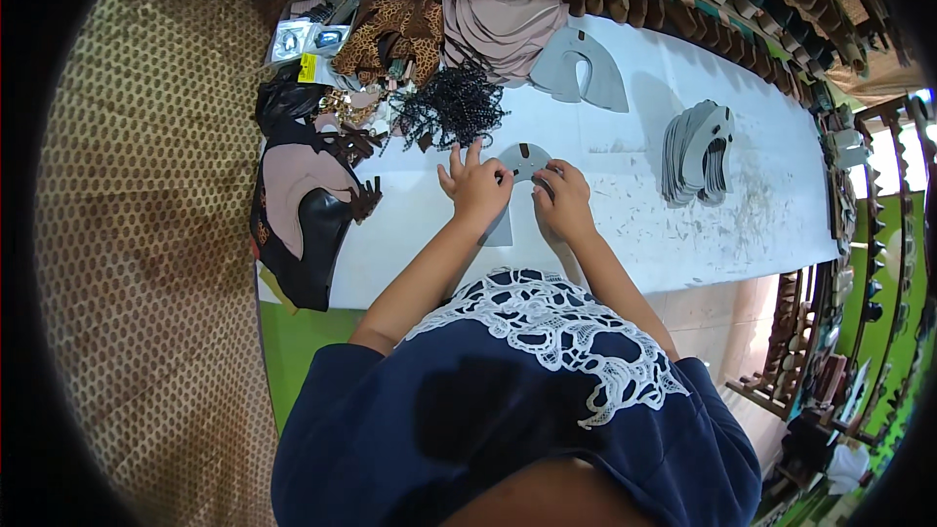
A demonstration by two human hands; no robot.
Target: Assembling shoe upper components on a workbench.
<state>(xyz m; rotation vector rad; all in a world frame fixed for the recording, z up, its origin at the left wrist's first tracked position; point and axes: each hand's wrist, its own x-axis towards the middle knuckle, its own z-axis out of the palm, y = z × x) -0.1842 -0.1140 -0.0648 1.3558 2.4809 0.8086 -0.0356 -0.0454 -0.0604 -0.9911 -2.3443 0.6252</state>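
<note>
A grey U-shaped shoe upper piece (pixel 525 162) lies on the white table in front of me, with small dark patches at its curved end. My left hand (pixel 477 187) pinches the left edge of that curve between thumb and forefinger, the other fingers spread. On the opposite edge, the fingers of my right hand (pixel 566 199) close over the piece and partly hide it. One straight leg of the piece shows below my left hand. Just beyond that hand is a tangle of thin black strips (pixel 454 102).
A stack of grey upper pieces (pixel 691 156) sits to the right. More grey pieces (pixel 595 73) lie farther back, beside a pinkish-beige stack (pixel 498 15). Leopard-print pieces (pixel 395 24) and black-and-pink pieces (pixel 303 190) crowd the left. Brown shoes (pixel 673 24) line the far edge.
</note>
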